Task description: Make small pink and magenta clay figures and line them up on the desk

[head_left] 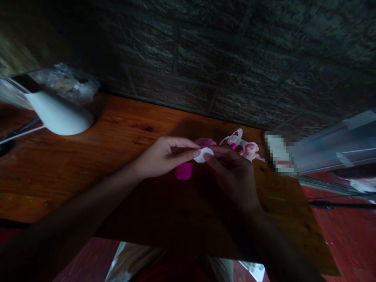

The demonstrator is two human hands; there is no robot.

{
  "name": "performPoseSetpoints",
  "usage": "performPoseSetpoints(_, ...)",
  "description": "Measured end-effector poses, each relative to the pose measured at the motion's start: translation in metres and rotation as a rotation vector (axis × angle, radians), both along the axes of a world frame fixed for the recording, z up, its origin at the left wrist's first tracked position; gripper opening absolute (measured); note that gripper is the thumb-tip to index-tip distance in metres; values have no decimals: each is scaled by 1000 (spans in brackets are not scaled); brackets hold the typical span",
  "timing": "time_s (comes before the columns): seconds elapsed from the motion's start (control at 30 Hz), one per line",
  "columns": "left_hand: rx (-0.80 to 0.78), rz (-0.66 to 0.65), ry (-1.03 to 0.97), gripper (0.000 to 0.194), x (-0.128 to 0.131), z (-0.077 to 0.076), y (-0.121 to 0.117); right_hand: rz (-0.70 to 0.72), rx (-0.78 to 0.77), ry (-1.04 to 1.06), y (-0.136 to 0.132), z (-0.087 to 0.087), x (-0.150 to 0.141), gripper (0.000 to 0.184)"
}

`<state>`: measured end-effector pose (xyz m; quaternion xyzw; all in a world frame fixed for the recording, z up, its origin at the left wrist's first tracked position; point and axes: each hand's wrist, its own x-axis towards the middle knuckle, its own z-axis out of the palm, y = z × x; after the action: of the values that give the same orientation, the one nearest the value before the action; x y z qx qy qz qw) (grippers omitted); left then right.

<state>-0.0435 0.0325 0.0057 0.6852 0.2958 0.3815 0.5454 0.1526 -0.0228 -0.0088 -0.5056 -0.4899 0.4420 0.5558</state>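
Note:
Over a brown wooden table (88,164), my left hand (164,156) and my right hand (232,172) meet at their fingertips. Both pinch a small white piece (203,154), soft-looking like clay or paper; I cannot tell which. A bright magenta lump (184,171) lies on the table just below my left hand. A paler pink lump (205,142) sits just behind the white piece. To the right of my right hand lie a small pink figure (251,151) and a white scrap with a magenta bit (234,140).
A white desk lamp head (58,113) lies at the far left with a crumpled clear plastic bag (69,84) behind it. A dark brick-pattern wall (235,58) backs the table. At the right stand a blurred box (280,152) and clear plastic items (337,145).

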Motion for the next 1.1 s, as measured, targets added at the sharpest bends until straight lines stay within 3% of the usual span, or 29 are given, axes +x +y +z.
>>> performPoseSetpoints(0.23,-12,81,-35,14,4,-2,-4,-109,150,-94,1,1,-8,8)
performPoseSetpoints(0.4,50,102,-37,14,5,-1,-5,-67,207,-129,-3,2,-13,14)
performPoseSetpoints(0.67,55,89,-68,12,5,1,-5,18,135,13,-3,7,-11,18)
performPoseSetpoints(0.97,-77,71,-118,12,5,4,-7,-14,177,-89,-6,8,-12,21)
performPoseSetpoints(1.1,-138,92,-145,15,6,3,-7,24,81,63,-5,11,-11,12)
